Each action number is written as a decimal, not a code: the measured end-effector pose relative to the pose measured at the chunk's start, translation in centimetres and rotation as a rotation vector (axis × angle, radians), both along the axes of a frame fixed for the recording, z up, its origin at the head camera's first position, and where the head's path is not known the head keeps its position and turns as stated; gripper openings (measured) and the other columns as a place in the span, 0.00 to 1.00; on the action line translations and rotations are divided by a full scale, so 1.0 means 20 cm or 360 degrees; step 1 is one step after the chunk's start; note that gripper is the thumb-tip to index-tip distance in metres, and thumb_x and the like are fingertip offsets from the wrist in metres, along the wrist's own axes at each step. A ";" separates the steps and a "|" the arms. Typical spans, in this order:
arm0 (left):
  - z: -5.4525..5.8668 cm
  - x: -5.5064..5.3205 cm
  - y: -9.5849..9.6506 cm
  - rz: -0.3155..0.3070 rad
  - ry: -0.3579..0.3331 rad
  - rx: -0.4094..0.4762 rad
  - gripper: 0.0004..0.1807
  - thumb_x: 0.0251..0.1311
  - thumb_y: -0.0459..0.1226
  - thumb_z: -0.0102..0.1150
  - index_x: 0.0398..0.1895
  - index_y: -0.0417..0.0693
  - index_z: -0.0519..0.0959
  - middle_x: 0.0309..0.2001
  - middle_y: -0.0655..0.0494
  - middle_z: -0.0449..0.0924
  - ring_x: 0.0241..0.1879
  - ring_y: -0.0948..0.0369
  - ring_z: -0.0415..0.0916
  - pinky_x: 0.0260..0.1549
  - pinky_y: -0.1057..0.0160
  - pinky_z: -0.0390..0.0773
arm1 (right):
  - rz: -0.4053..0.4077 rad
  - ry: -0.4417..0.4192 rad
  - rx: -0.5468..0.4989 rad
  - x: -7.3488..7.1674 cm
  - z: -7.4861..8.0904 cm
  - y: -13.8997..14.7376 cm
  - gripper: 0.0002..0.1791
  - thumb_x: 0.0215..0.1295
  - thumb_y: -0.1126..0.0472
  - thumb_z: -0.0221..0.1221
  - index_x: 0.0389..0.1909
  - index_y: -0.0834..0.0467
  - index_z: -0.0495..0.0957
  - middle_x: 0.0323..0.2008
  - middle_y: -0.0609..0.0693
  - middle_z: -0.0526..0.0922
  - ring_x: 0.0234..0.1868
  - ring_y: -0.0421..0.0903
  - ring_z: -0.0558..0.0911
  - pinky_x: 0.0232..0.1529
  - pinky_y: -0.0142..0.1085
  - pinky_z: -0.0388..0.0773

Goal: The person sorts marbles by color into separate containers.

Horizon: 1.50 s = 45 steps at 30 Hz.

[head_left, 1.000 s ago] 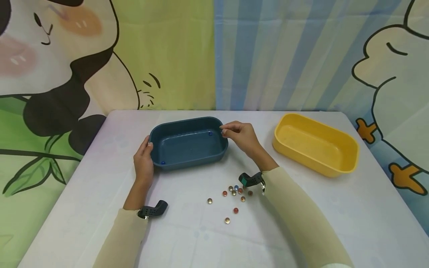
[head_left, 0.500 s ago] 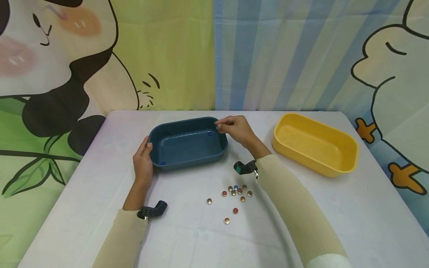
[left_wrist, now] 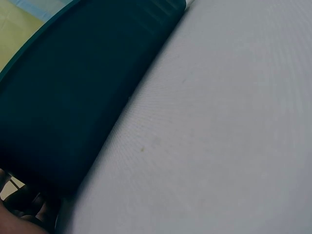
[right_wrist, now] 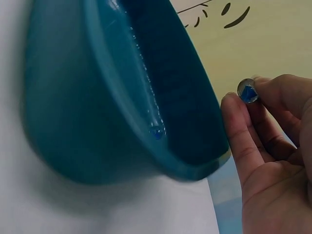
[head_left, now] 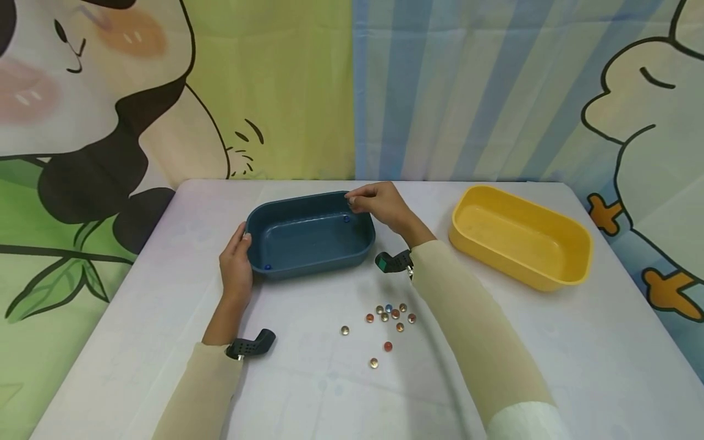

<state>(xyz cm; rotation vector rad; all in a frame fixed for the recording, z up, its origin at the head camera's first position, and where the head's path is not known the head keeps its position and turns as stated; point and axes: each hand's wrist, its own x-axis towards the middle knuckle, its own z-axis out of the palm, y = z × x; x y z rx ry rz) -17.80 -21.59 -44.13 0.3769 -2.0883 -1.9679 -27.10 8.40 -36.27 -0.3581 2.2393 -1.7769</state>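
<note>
A clear marble with a blue core [right_wrist: 249,91] is pinched between the thumb and fingers of my right hand [head_left: 381,205], over the far right corner of the dark blue basin [head_left: 308,263]. Two blue marbles lie inside that basin: one blue marble [head_left: 346,218] near its right end, another blue marble [head_left: 267,267] at the near left corner. My left hand [head_left: 235,269] grips the basin's left end, thumb at the rim; in the left wrist view its fingers [left_wrist: 46,212] show only partly, beside the basin wall [left_wrist: 73,97].
Several glass marbles [head_left: 395,314] in red, amber and blue are scattered on the white tablecloth [head_left: 308,379] in front of the basin. A yellow basin [head_left: 519,238] stands at the right. A printed curtain [head_left: 297,91] hangs behind the table.
My right hand has moved left and slightly away from me, from beside the basin's right rim to over its far right corner, still pinching the marble. The left hand stays put.
</note>
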 end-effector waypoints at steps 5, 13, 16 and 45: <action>-0.01 -0.01 -0.01 -0.0003 -0.0017 -0.0003 0.26 0.75 0.44 0.42 0.74 0.53 0.61 0.73 0.60 0.56 0.73 0.65 0.47 0.69 0.65 0.48 | 0.0006 -0.0055 0.0021 -0.02 0.01 -0.04 0.15 0.70 0.64 0.57 0.52 0.68 0.80 0.52 0.56 0.80 0.48 0.50 0.83 0.55 0.42 0.76; -0.02 -0.02 -0.02 -0.0006 -0.0016 -0.0001 0.26 0.75 0.43 0.43 0.74 0.53 0.62 0.73 0.59 0.56 0.73 0.65 0.47 0.69 0.65 0.49 | 0.0081 -0.0081 0.0238 -0.06 0.04 -0.07 0.12 0.70 0.58 0.59 0.49 0.57 0.84 0.48 0.51 0.83 0.45 0.46 0.83 0.59 0.44 0.72; -0.01 -0.01 -0.02 -0.0003 -0.0013 -0.0008 0.26 0.75 0.44 0.43 0.73 0.53 0.62 0.73 0.60 0.57 0.73 0.65 0.47 0.69 0.66 0.49 | 0.0093 -0.0080 0.0248 -0.05 0.03 -0.08 0.12 0.70 0.59 0.58 0.49 0.57 0.84 0.48 0.51 0.83 0.46 0.47 0.83 0.59 0.45 0.72; 0.02 0.00 0.00 -0.0017 -0.0024 -0.0035 0.26 0.75 0.43 0.41 0.74 0.51 0.60 0.73 0.61 0.57 0.73 0.65 0.48 0.69 0.64 0.50 | -0.0013 -0.0033 0.0108 -0.03 -0.03 -0.08 0.13 0.70 0.61 0.58 0.50 0.61 0.82 0.48 0.55 0.82 0.46 0.47 0.83 0.56 0.42 0.75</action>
